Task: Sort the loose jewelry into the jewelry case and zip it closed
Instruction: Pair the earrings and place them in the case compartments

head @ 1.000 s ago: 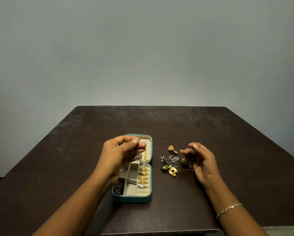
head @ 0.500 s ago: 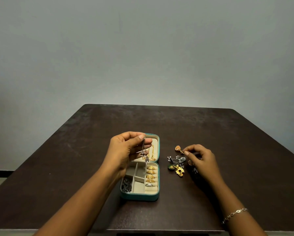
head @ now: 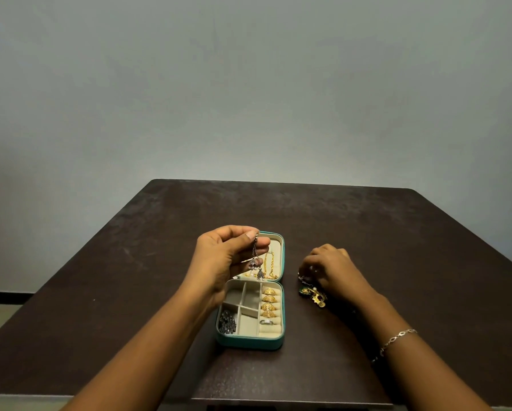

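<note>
- Since half a second ago the right hand (head: 332,271) has dropped onto the loose jewelry (head: 312,295) right of centre, and it now hides the small orange piece and the silver cluster that showed then. The left hand (head: 225,256) has barely shifted.
- The left hand pinches the silver earrings (head: 256,264) between thumb and fingertips. They dangle over the seam between the open lid (head: 281,250) and the tray of the jewelry case (head: 250,341), touching neither as far as I can see.
- The right hand's fingers curl down into the pile. Whether they have closed on a piece I cannot tell — the knuckles cover the tips.
- The case lies open at the centre of the table (head: 130,277). Gold rings (head: 269,302) and a silver ring (head: 266,322) fill the right-hand roll, a dark beaded piece (head: 227,321) sits in the lower-left compartment, and a gold chain (head: 268,265) lies in the lid.
- The step in hand looks like sorting, mid-way: one item is held over the case and another is being fetched.
- Next, the earrings likely need lowering into one of the bare compartments left of the rings — slowly, so the drops do not catch the chain. The zip waits until the pile is gone.
</note>
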`<state>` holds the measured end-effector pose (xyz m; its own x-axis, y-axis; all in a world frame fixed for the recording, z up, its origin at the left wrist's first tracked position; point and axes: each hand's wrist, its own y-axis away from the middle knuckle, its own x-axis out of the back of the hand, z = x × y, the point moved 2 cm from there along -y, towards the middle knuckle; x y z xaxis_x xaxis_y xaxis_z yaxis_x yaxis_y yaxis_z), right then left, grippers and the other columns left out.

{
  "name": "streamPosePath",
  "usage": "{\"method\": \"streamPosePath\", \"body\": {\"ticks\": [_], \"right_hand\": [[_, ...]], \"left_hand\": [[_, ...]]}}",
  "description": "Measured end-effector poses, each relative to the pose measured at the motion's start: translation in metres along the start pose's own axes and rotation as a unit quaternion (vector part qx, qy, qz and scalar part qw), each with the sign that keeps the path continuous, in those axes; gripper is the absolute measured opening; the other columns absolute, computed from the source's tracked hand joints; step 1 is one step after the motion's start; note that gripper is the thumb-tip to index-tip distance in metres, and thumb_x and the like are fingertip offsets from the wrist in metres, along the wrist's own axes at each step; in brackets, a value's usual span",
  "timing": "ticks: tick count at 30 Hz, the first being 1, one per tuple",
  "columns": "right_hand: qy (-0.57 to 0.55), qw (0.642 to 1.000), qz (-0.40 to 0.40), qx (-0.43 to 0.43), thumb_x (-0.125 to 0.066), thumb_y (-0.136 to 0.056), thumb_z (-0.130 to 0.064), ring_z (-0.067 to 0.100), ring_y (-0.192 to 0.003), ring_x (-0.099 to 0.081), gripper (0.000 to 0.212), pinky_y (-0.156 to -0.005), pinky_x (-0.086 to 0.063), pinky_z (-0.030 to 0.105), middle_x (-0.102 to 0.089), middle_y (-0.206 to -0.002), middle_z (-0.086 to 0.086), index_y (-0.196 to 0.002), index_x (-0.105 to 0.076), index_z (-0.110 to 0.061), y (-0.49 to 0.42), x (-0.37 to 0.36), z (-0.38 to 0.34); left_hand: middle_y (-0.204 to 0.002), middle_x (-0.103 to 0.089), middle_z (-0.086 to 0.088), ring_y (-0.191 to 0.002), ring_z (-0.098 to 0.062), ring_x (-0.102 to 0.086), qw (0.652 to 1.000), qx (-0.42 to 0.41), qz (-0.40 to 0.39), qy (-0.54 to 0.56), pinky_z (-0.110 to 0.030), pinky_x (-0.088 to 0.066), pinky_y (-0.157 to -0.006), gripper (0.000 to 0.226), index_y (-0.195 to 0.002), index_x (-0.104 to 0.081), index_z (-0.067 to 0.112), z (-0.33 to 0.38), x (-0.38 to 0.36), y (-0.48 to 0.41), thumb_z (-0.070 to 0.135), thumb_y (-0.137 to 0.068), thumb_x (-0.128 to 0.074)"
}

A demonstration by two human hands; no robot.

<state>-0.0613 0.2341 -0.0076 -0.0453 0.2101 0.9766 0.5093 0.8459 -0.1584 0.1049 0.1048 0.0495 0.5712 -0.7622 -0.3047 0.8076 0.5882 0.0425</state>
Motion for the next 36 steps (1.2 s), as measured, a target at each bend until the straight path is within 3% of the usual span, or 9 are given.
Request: {"method": "streamPosePath", "body": {"ticks": [3, 6, 11, 14, 19, 22, 26, 31, 36], "right_hand": [[-0.13, 0.99, 0.045, -0.038, -0.064, -0.083, -0.018, 0.014, -0.097, -0.053, 0.003, -0.085, -0.041, 0.031, -0.063, -0.093, -0.003, -0.084, -0.066, -0.02, 0.003, 0.0, 0.008], [-0.311, 0.942, 0.092, -0.091, -0.067, -0.079, -0.009, 0.008, -0.079, -0.062, 0.016, -0.069, -0.046, 0.019, -0.068, -0.078, -0.005, -0.071, -0.066, -0.023, 0.009, 0.003, 0.013], [-0.511, 0.844, 0.13, -0.1, -0.066, -0.077, 0.004, 0.008, -0.065, -0.062, 0.014, -0.064, -0.048, 0.021, -0.068, -0.068, 0.0, -0.072, -0.067, -0.01, 0.015, 0.007, 0.017], [-0.549, 0.818, 0.144, -0.095, -0.064, -0.077, 0.007, 0.01, -0.065, -0.062, 0.013, -0.064, -0.05, 0.02, -0.067, -0.069, 0.004, -0.074, -0.066, -0.005, 0.018, 0.013, 0.017], [-0.5, 0.852, 0.134, -0.076, -0.06, -0.08, 0.007, 0.011, -0.073, -0.063, 0.017, -0.069, -0.051, 0.017, -0.068, -0.079, 0.009, -0.079, -0.067, -0.008, 0.023, 0.022, 0.019], [-0.429, 0.891, 0.119, -0.086, -0.06, -0.081, 0.003, 0.003, -0.072, -0.063, 0.022, -0.069, -0.048, 0.016, -0.07, -0.072, -0.005, -0.074, -0.069, -0.016, 0.025, 0.024, 0.022], [-0.315, 0.939, 0.072, -0.116, -0.06, -0.079, -0.005, 0.021, -0.076, -0.065, 0.023, -0.074, -0.052, 0.036, -0.07, -0.075, -0.004, -0.068, -0.067, -0.023, 0.026, 0.02, 0.025], [-0.272, 0.953, 0.005, -0.13, -0.06, -0.08, -0.013, 0.007, -0.069, -0.06, 0.021, -0.066, -0.047, 0.024, -0.068, -0.078, -0.003, -0.064, -0.065, -0.026, 0.028, 0.017, 0.023], [-0.228, 0.961, 0.035, -0.15, -0.062, -0.084, -0.013, 0.007, -0.075, -0.062, 0.022, -0.068, -0.049, 0.025, -0.065, -0.08, -0.009, -0.072, -0.062, -0.031, 0.02, 0.017, 0.028]], "left_hand": [[-0.072, -0.073, -0.009, -0.067, -0.016, -0.071, 1.0, 0.004, -0.003, 0.018, -0.026, -0.057, -0.057, 0.008, -0.089, -0.063, 0.002, 0.002, -0.001, 0.002, 0.003, -0.085, -0.057], [-0.071, -0.073, -0.009, -0.066, -0.016, -0.071, 1.0, 0.004, -0.003, 0.022, -0.025, -0.058, -0.055, 0.008, -0.089, -0.063, 0.002, 0.003, -0.001, 0.003, 0.003, -0.085, -0.056], [-0.071, -0.073, -0.01, -0.065, -0.016, -0.071, 1.0, 0.002, -0.003, 0.022, -0.025, -0.057, -0.053, 0.008, -0.089, -0.064, 0.002, 0.004, -0.003, 0.004, 0.003, -0.085, -0.057], [-0.072, -0.073, -0.011, -0.066, -0.017, -0.071, 1.0, 0.003, -0.003, 0.025, -0.024, -0.056, -0.052, 0.009, -0.089, -0.064, 0.002, 0.004, -0.003, 0.005, 0.003, -0.085, -0.056], [-0.074, -0.073, -0.011, -0.067, -0.017, -0.071, 1.0, -0.001, -0.006, 0.014, -0.023, -0.056, -0.052, 0.009, -0.09, -0.064, 0.003, 0.004, -0.003, 0.005, 0.004, -0.085, -0.056], [-0.074, -0.073, -0.011, -0.067, -0.017, -0.071, 1.0, -0.004, -0.008, 0.01, -0.023, -0.055, -0.052, 0.009, -0.089, -0.064, 0.003, 0.004, -0.003, 0.005, 0.003, -0.085, -0.056], [-0.073, -0.073, -0.01, -0.067, -0.017, -0.071, 1.0, -0.005, -0.009, 0.008, -0.024, -0.057, -0.054, 0.008, -0.088, -0.064, 0.003, 0.004, -0.004, 0.005, 0.003, -0.085, -0.056], [-0.074, -0.073, -0.01, -0.068, -0.017, -0.071, 1.0, -0.005, -0.009, 0.007, -0.024, -0.057, -0.055, 0.009, -0.088, -0.064, 0.004, 0.005, -0.003, 0.006, 0.004, -0.085, -0.056], [-0.074, -0.073, -0.01, -0.069, -0.017, -0.071, 1.0, -0.001, -0.009, 0.005, -0.025, -0.058, -0.057, 0.011, -0.091, -0.065, 0.002, 0.004, -0.003, 0.006, 0.004, -0.086, -0.056]]}}
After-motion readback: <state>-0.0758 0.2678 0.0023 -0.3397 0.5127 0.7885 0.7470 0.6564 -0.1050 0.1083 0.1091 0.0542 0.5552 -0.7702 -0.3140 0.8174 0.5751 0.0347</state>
